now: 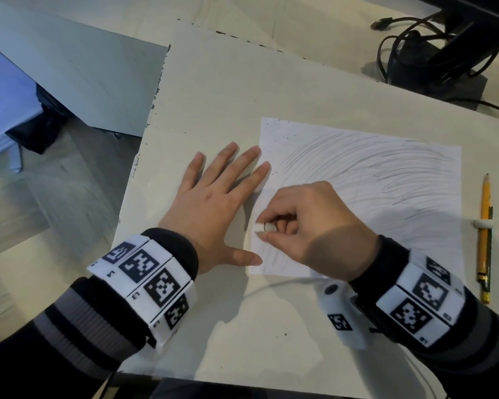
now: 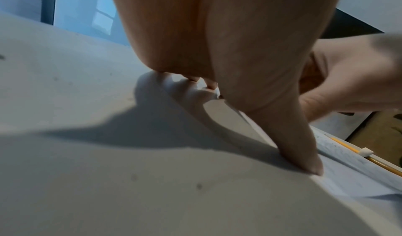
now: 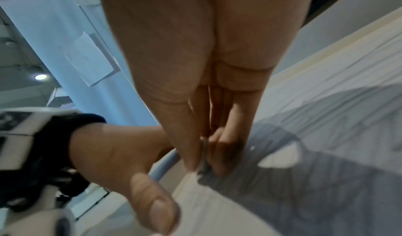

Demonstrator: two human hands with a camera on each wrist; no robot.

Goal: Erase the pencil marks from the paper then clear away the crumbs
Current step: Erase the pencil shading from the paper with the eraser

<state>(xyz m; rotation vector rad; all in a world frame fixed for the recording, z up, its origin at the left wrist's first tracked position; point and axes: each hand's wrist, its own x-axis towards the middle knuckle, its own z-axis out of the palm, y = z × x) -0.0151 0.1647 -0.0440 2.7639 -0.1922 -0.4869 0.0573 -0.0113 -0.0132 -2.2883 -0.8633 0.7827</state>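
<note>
A white sheet of paper (image 1: 386,180) covered in grey pencil scribbles lies on the table (image 1: 213,90). My left hand (image 1: 211,203) lies flat with fingers spread; its fingertips and thumb press the paper's left edge. My right hand (image 1: 303,223) pinches a small white eraser (image 1: 264,226) between thumb and fingers, its tip on the paper's lower left part. In the right wrist view the eraser (image 3: 203,160) is blurred between the fingers, touching the sheet (image 3: 326,153). In the left wrist view the left thumb (image 2: 304,155) presses down at the paper's edge (image 2: 348,179). Small dark crumbs (image 1: 274,133) dot the paper's upper left corner.
A yellow pencil (image 1: 485,237) with a white clip lies just right of the paper. Black cables and a monitor stand base (image 1: 432,67) sit at the back right. The table's left edge (image 1: 144,139) drops to the floor beside my left hand.
</note>
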